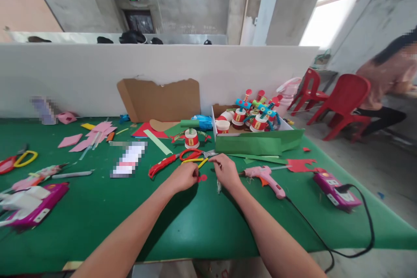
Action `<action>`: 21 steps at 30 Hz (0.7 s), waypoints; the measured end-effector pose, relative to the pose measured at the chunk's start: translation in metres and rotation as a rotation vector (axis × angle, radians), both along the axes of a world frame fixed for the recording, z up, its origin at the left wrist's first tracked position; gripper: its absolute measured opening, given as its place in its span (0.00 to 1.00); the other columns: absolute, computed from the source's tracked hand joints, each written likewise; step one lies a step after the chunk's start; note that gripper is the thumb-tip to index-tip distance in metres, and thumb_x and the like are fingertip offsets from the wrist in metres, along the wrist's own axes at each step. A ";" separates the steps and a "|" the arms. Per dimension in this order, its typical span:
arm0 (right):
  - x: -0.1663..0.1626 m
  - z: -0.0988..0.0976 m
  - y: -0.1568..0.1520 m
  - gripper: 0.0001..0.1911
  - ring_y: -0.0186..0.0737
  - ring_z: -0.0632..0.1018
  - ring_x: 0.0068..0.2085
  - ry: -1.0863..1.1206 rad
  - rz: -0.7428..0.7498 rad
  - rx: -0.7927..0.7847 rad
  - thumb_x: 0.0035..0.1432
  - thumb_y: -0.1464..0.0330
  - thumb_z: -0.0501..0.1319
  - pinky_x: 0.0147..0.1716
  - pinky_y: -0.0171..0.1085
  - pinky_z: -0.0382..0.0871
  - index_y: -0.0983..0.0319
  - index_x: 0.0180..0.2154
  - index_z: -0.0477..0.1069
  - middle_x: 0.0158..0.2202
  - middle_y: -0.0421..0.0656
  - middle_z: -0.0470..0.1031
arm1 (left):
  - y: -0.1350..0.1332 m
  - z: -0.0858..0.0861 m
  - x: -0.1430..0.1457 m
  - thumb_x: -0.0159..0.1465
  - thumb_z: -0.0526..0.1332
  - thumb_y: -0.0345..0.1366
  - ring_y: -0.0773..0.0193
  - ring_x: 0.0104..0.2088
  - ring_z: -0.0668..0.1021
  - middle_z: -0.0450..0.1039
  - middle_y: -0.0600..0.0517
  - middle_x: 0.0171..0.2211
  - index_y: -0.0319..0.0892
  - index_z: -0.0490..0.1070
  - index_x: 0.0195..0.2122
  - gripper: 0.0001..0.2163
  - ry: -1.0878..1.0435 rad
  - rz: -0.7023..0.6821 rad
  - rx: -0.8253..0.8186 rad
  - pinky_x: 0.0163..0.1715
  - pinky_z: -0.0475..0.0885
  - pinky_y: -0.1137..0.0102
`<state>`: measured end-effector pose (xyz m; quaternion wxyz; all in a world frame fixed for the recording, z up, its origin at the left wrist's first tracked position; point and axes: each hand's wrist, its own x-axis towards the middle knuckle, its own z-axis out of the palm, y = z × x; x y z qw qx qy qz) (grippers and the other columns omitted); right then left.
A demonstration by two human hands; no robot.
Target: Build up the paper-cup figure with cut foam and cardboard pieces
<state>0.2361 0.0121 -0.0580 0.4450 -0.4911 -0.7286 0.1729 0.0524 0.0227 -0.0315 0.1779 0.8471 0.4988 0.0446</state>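
Green table (97,213): left hand (185,177) pinches red disc (203,178); right hand (226,172) pinches, perhaps, thin stick (219,187).

Matt green felt table (195,226); glossy pink plastic glue gun (265,179); cardboard box (228,108).

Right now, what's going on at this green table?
A person works at a green table strewn with craft supplies. Their left hand pinches a small red disc; the right hand pinches a thin pale strip hanging below it. Red-and-yellow scissors lie just beyond the hands, a pink glue gun to the right, and a box of finished cup figures further back.
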 end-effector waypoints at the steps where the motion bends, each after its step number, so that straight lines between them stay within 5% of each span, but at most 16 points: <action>1: -0.002 0.001 -0.001 0.14 0.40 0.75 0.36 0.029 0.011 -0.017 0.56 0.76 0.52 0.38 0.38 0.69 0.60 0.33 0.75 0.33 0.45 0.75 | -0.001 0.001 0.001 0.53 0.58 0.27 0.61 0.31 0.78 0.77 0.50 0.30 0.40 0.70 0.25 0.04 -0.024 0.012 0.013 0.28 0.66 0.72; 4: -0.009 0.005 -0.002 0.10 0.38 0.74 0.32 0.148 0.020 -0.105 0.54 0.73 0.54 0.34 0.37 0.69 0.61 0.32 0.74 0.32 0.44 0.76 | 0.000 0.010 0.003 0.51 0.57 0.25 0.63 0.29 0.76 0.75 0.51 0.28 0.40 0.67 0.24 0.04 -0.151 0.058 0.011 0.28 0.66 0.72; 10: -0.013 0.013 -0.004 0.07 0.29 0.63 0.17 0.478 0.116 -0.494 0.50 0.66 0.58 0.17 0.29 0.56 0.62 0.29 0.71 0.17 0.35 0.65 | 0.004 0.032 0.013 0.53 0.57 0.31 0.72 0.18 0.69 0.64 0.60 0.19 0.42 0.61 0.26 0.04 -0.680 0.227 -0.298 0.16 0.60 0.78; 21: -0.016 0.019 -0.006 0.06 0.30 0.65 0.21 0.399 0.055 -0.375 0.47 0.66 0.59 0.22 0.30 0.59 0.61 0.22 0.65 0.19 0.35 0.65 | 0.005 0.022 0.015 0.51 0.62 0.38 0.72 0.18 0.70 0.66 0.59 0.20 0.41 0.63 0.29 0.09 -0.858 0.214 -0.396 0.14 0.62 0.79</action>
